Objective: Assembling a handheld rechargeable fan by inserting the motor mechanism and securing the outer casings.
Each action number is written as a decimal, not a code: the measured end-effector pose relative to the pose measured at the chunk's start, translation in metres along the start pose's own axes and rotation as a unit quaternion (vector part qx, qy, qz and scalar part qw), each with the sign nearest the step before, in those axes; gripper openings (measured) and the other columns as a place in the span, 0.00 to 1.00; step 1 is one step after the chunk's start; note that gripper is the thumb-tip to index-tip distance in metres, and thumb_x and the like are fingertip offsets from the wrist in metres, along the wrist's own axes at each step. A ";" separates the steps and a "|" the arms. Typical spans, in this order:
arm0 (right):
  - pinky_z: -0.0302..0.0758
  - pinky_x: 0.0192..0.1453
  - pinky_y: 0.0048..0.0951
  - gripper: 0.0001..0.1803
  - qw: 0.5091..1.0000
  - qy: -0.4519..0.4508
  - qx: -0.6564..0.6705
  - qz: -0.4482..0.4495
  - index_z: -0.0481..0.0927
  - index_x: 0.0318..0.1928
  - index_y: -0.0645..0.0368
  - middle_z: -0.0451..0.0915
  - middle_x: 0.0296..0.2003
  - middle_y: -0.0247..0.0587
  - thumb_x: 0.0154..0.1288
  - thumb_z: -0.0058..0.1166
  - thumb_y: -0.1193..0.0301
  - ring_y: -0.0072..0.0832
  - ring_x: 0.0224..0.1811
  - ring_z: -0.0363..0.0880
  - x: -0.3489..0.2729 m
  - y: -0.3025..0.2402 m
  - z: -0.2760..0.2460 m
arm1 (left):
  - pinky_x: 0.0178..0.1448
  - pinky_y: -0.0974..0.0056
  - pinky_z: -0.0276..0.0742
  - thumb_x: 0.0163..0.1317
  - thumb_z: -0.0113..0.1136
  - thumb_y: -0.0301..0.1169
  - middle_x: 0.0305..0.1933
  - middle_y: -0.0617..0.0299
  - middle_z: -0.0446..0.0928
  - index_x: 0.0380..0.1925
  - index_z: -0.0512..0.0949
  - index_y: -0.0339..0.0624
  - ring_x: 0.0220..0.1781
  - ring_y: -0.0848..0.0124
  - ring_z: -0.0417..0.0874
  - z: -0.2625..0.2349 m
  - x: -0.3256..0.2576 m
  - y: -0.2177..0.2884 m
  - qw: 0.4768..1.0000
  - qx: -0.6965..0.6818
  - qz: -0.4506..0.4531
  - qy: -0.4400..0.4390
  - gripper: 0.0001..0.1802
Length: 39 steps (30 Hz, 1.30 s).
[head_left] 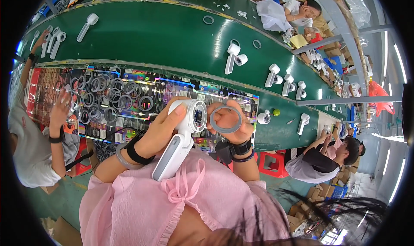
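Observation:
My left hand grips a white handheld fan by its round head, with the handle slanting down toward my chest. The head's open side faces right and shows dark inner parts. In my right hand a grey ring is pinched at its edge, held upright just right of the fan head and apart from it. A pile of similar grey rings lies on the shiny patterned surface beyond my left hand.
Beyond runs a green conveyor belt carrying several white fans and a few loose rings. A co-worker reaches over the table at left. Others sit at right and far back. A red stool stands at right.

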State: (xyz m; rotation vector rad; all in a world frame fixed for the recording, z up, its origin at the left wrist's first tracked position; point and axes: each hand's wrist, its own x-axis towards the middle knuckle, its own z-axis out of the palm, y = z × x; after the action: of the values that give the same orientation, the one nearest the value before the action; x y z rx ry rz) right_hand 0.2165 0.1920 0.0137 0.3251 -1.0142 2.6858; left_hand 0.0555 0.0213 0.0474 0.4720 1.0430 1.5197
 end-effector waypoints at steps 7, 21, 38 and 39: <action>0.67 0.63 0.49 0.33 1.000 0.000 -0.002 -0.019 0.62 0.70 0.50 0.60 0.64 0.69 0.67 0.51 0.59 0.52 0.58 0.71 0.005 -0.002 -0.018 | 0.44 0.73 0.71 0.73 0.43 0.47 0.46 0.64 0.74 0.58 0.66 0.40 0.41 0.80 0.73 -0.004 0.022 0.004 1.000 -0.021 -0.005 -0.014 0.24; 0.67 0.60 0.46 0.33 0.998 0.028 0.051 -0.004 0.60 0.71 0.48 0.60 0.64 0.72 0.67 0.51 0.60 0.53 0.58 0.71 0.014 0.001 -0.059 | 0.47 0.73 0.69 0.72 0.43 0.49 0.47 0.62 0.72 0.59 0.64 0.38 0.43 0.79 0.72 -0.014 0.060 0.009 0.999 0.029 -0.018 0.002 0.27; 0.71 0.57 0.39 0.31 0.750 0.152 -0.640 -0.074 0.71 0.62 0.59 0.69 0.61 0.57 0.63 0.59 0.57 0.43 0.57 0.72 0.042 -0.012 -0.017 | 0.28 0.73 0.73 0.71 0.37 0.59 0.31 0.67 0.76 0.49 0.73 0.44 0.26 0.80 0.76 -0.020 0.066 0.000 0.987 -0.054 -0.134 0.068 0.30; 0.71 0.55 0.39 0.30 0.728 0.148 -0.664 -0.086 0.74 0.59 0.61 0.70 0.59 0.55 0.60 0.63 0.59 0.43 0.55 0.73 0.043 -0.010 -0.009 | 0.27 0.73 0.72 0.71 0.40 0.58 0.32 0.67 0.75 0.50 0.71 0.44 0.25 0.80 0.75 -0.017 0.066 -0.002 0.989 -0.072 -0.116 0.062 0.29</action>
State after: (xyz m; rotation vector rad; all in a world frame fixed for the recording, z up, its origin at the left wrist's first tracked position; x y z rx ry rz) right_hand 0.1777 0.2124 0.0259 -0.2885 -2.2278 1.1861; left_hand 0.0269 0.0768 0.0201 0.1504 1.0361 1.4165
